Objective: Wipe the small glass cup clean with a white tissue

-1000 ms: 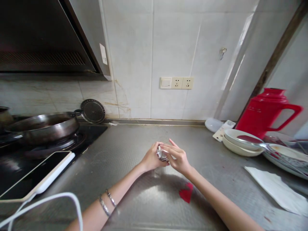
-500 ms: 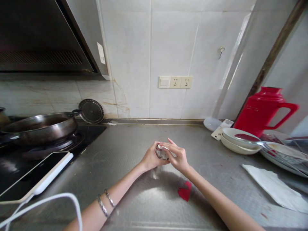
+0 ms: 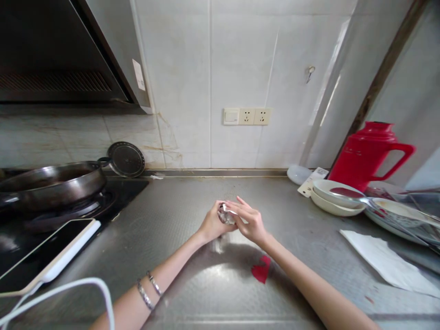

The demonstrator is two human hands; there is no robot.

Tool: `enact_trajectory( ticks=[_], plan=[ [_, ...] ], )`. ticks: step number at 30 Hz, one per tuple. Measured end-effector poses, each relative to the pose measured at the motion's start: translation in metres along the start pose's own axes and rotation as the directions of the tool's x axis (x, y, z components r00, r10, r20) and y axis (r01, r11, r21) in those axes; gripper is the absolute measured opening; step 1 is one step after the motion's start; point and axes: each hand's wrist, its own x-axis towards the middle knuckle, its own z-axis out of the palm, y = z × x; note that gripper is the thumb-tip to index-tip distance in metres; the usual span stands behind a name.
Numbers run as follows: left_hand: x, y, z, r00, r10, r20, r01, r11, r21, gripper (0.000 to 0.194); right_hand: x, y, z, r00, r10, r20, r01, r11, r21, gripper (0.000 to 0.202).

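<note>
Above the middle of the metal counter, my left hand (image 3: 210,223) is wrapped round a small glass-like cup (image 3: 223,217). Its round mouth faces me, with a dark rim and a whitish, shiny inside; its exact kind is hard to make out. My right hand (image 3: 251,224) is closed at the cup's mouth, pinching a piece of white tissue (image 3: 228,209) against the rim. Fingers hide much of both the cup and the tissue. A red heart-shaped piece (image 3: 261,269) lies on the counter below my right wrist.
At left, a pan (image 3: 51,185) sits on the stove, with a phone (image 3: 48,256) and white cable in front. On the right stand a red thermos jug (image 3: 364,158), stacked bowls (image 3: 335,208) and a plate (image 3: 388,224). A white napkin (image 3: 385,261) lies nearer.
The whole view has shifted slightly, so things sit a little further left. Both hands keep their hold, with the cup and tissue turned only slightly.
</note>
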Motion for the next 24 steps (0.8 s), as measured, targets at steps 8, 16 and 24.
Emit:
enact_trajectory(
  ticks=[8, 16, 24],
  plan=[
    [0.002, -0.003, -0.001, 1.0, 0.001, 0.006, 0.0, 0.998, -0.06, 0.065, -0.001, -0.006, 0.001, 0.992, -0.117, 0.04, 0.12, 0.988, -0.094, 0.042],
    [0.0, 0.002, 0.0, 0.999, -0.021, 0.025, 0.023, 0.997, -0.075, 0.066, -0.001, 0.005, 0.0, 0.995, 0.056, -0.085, -0.063, 0.995, -0.079, 0.035],
    [0.002, -0.004, -0.001, 0.998, -0.051, -0.023, 0.049, 0.995, -0.09, 0.062, -0.001, -0.007, 0.002, 0.998, -0.061, 0.01, 0.061, 0.997, -0.057, 0.041]
  ],
)
